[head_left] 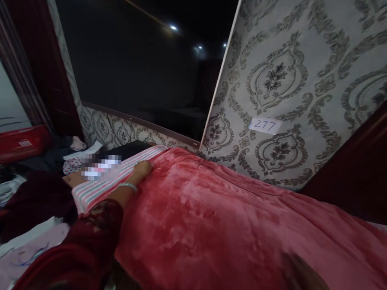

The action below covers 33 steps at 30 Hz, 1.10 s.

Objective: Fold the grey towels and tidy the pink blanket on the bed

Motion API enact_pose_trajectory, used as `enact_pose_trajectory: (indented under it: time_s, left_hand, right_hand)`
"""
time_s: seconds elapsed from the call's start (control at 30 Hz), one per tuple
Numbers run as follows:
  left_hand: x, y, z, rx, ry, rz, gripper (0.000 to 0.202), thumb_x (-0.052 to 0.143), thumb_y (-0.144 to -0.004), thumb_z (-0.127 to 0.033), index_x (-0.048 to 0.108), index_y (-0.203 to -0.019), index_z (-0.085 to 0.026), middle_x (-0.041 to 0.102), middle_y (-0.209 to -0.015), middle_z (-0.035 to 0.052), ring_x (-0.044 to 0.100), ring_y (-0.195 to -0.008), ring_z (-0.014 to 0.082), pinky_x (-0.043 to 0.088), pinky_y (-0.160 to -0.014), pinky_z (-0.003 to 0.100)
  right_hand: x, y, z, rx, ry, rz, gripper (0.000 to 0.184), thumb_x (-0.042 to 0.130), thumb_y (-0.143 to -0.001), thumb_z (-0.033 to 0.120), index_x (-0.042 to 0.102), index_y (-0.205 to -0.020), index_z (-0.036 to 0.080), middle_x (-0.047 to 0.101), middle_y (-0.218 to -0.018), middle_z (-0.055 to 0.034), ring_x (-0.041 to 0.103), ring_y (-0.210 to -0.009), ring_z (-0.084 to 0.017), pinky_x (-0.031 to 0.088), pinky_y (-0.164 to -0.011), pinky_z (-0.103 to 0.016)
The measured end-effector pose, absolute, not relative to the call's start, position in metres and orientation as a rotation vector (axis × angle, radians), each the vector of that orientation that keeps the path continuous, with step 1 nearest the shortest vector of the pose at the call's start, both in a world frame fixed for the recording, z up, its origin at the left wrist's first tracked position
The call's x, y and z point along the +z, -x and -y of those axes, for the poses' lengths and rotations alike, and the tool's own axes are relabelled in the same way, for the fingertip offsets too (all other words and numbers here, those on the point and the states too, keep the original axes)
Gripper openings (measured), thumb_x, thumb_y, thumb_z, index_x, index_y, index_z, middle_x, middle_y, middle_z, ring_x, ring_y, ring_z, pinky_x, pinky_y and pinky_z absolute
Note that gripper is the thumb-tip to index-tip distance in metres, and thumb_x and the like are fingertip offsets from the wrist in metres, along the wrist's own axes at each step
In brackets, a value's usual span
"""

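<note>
A plush red blanket (190,214) with a mottled pattern lies spread over a raised surface across the middle and right. At its left border runs a cloth with pink, grey and white stripes (95,192). My left hand (142,169), with a bracelet at the wrist and a dark red lace sleeve, is closed on the blanket's edge beside the stripes. Its fingertips are hidden. Low on the right, my right hand (306,278) is blurred; it looks stretched out flat over the blanket, with nothing visible in it.
A large dark television (136,59) hangs on the patterned wall behind the blanket. A paper label marked 277 (265,125) is stuck on the wallpaper. To the left are a red bag (18,144), piled dark clothes (41,197) and a pale pink item (29,249).
</note>
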<state>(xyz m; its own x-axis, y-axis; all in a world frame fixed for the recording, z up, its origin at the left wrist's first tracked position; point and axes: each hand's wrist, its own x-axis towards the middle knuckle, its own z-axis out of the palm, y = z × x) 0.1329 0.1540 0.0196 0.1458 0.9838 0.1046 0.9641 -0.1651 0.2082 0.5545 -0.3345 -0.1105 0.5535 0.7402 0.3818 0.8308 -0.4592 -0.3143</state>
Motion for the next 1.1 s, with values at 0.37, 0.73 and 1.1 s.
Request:
enact_pose_trajectory:
  time_s: [0.37,0.73,1.1]
  left_hand:
    - [0.001,-0.136,-0.184,0.465,-2.192,-2.101,0.037,0.037,-0.098,-0.03,0.06,-0.122,-0.012,0.069,-0.121,0.0207,0.065,-0.115,0.0304,0.049,-0.086,0.036]
    - [0.016,-0.134,-0.194,0.269,-2.187,-2.033,0.04,0.045,-0.095,-0.038,0.069,-0.111,-0.01,0.071,-0.117,0.02,0.067,-0.109,0.0288,0.05,-0.081,0.03]
    - [0.005,-0.045,-0.116,0.171,-2.222,-2.012,0.038,0.049,-0.092,-0.042,0.072,-0.104,-0.014,0.074,-0.11,0.0138,0.069,-0.101,0.025,0.05,-0.081,0.028]
  right_hand:
    - [-0.096,-0.558,0.209,-0.318,2.468,1.455,0.064,0.025,-0.094,0.048,0.055,-0.143,0.019,0.051,-0.15,-0.0124,0.042,-0.141,-0.032,0.038,-0.111,-0.057]
    - [-0.106,-0.554,0.214,-0.365,2.553,1.441,0.068,0.017,-0.096,0.051,0.049,-0.147,0.019,0.045,-0.154,-0.013,0.042,-0.14,-0.029,0.035,-0.112,-0.053]
    - [-0.113,-0.563,0.214,-0.319,2.549,1.531,0.063,0.024,-0.097,0.048,0.045,-0.15,0.023,0.046,-0.154,-0.012,0.039,-0.142,-0.03,0.036,-0.11,-0.054]
